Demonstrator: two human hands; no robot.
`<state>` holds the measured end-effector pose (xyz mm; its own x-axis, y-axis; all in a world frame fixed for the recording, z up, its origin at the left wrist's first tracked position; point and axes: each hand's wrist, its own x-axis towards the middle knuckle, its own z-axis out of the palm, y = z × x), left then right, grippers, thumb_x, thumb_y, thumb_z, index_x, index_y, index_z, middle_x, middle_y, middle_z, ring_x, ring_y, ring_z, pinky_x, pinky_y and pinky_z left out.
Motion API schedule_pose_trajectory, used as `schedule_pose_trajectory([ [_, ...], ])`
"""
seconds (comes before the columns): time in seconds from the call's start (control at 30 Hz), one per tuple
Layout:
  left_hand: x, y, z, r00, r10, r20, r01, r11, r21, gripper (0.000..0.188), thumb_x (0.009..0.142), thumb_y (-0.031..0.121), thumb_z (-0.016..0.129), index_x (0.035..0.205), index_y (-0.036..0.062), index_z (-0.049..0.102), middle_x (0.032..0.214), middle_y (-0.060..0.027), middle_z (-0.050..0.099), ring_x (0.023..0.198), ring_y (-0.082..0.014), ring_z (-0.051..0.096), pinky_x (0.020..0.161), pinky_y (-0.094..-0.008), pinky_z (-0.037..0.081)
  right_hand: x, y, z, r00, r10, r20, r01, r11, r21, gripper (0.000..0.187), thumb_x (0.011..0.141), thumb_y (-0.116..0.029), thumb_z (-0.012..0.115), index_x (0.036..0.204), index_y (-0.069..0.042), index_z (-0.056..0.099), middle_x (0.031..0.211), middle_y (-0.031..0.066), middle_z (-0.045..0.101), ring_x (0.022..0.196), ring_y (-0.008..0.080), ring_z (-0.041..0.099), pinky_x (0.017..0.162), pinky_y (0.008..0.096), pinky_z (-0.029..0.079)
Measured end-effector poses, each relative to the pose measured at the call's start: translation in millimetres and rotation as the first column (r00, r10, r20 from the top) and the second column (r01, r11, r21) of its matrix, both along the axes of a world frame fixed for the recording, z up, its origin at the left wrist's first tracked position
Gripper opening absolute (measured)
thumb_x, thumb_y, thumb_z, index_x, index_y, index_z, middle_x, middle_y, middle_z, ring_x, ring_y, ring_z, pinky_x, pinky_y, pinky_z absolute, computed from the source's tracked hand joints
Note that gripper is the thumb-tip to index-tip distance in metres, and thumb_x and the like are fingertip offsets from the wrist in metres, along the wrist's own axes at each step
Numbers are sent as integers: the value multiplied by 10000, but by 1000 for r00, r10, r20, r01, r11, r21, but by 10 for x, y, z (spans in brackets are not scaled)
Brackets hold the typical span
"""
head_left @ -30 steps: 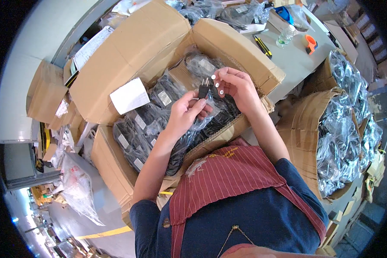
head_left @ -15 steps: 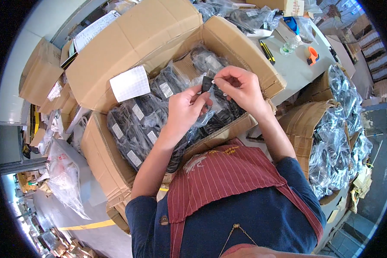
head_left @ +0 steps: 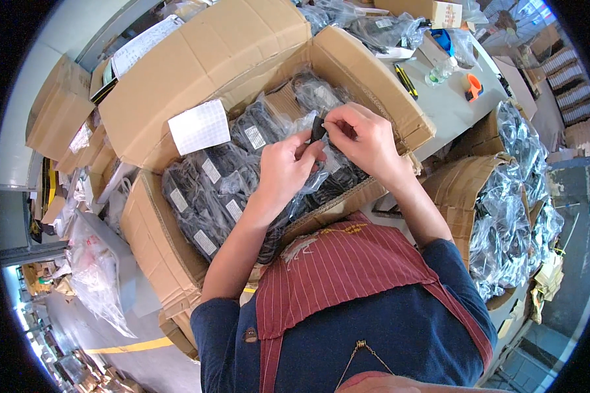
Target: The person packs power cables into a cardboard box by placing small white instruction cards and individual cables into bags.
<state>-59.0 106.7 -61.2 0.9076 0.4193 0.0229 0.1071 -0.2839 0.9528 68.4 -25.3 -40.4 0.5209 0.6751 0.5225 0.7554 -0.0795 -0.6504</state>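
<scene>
Over a large open cardboard box [head_left: 206, 75], my left hand [head_left: 283, 165] grips a small black block-shaped piece [head_left: 318, 130] between thumb and fingers, with clear plastic hanging beneath. My right hand [head_left: 368, 141] is closed in a pinch at the upper right end of that piece; what its fingertips hold is too small to make out. Below both hands, the box is packed with black items in clear plastic bags [head_left: 224, 171], several bearing white labels. A white sheet of small labels [head_left: 199, 128] lies on the bags at the left.
At the right stands another cardboard box [head_left: 455, 190] full of bagged items [head_left: 498, 223]. The grey table [head_left: 432, 101] behind holds a yellow-and-black cutter [head_left: 406, 81], a clear bottle [head_left: 441, 72] and an orange tape dispenser [head_left: 472, 87]. Stacked cartons [head_left: 62, 111] are at the far left.
The right fingertips have closed in on the black piece, and the small white bit seen between them before is now mostly hidden. The black piece has tilted slightly. Both hands stay over the box.
</scene>
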Motion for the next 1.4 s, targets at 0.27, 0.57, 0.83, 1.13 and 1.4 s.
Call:
schedule_pose_trajectory([
  [0.27, 13, 16, -51, 1000, 4, -2, -4, 1000, 8, 175, 945, 105, 637, 1060, -9, 704, 770, -47, 731, 610, -60, 633, 559, -229, 518, -37, 86, -56, 938, -76, 339, 71, 997, 29, 125, 798, -32, 688, 824, -68, 571, 746, 78, 604, 678, 287, 653, 571, 386, 535],
  [0.57, -55, 13, 38, 1000, -3, -22, 2, 1000, -22, 156, 949, 100, 642, 1039, -9, 709, 776, -46, 728, 623, -55, 625, 570, -220, 514, 158, 12, 139, 897, -306, 318, 379, 904, -197, 294, 870, -295, 691, 710, -73, 584, 677, 111, 644, 646, 323, 659, 565, 436, 512],
  [0.83, -83, 64, 137, 990, 19, 139, 39, 914, -403, 269, 963, 133, 638, 1165, -42, 663, 856, -121, 724, 642, -95, 611, 578, -231, 484, 101, -334, 99, 687, 151, -711, -608, 655, -449, 564, 952, -550, 592, 794, -23, 721, 559, 16, 556, 519, 106, 526, 468, 294, 393],
  [1.13, 70, -249, 486, 983, -41, 182, 101, 937, -335, 255, 960, 75, 627, 1189, -26, 672, 903, -82, 731, 720, -80, 630, 678, -228, 517, -321, -438, 2, 92, 351, -932, -573, 784, 239, 325, 986, -280, 585, 798, -24, 657, 596, -7, 542, 455, 55, 420, 418, 240, 287],
  [1.4, 296, -383, 747, 888, -326, 323, 253, 935, 248, 315, 987, 137, 585, 1244, -34, 646, 1369, -172, 584, 1289, -260, 522, 1106, -380, 362, -297, -1473, 611, 253, 690, -679, -119, 718, 686, 338, 970, -222, 591, 734, 14, 641, 497, 32, 499, 375, 89, 398, 376, 264, 266],
])
